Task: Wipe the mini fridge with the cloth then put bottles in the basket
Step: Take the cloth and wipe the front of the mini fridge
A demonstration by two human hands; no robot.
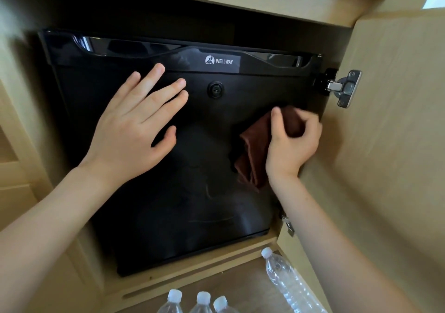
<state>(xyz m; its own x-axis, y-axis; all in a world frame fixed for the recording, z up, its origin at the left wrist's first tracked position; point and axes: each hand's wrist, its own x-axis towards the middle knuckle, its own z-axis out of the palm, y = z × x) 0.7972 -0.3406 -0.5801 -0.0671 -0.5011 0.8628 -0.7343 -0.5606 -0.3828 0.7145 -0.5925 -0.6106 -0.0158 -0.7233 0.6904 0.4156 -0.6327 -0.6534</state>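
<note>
Inside a pale wooden cabinet (216, 4) sits the black WELLWAY mini fridge (192, 192), its door closed. The left hand (134, 124) lies flat on that door, fingers spread. The right hand (291, 141) grips a bunched reddish-brown cloth (252, 158) against the door's right side. Below, 4 clear white-capped plastic bottles (286, 281) wait.

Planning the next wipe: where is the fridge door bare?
Bare: the lower half of the fridge door above the wooden ledge, and the strip under the lock between left hand and cloth. Crowded: right edge, by the right hand.
</note>
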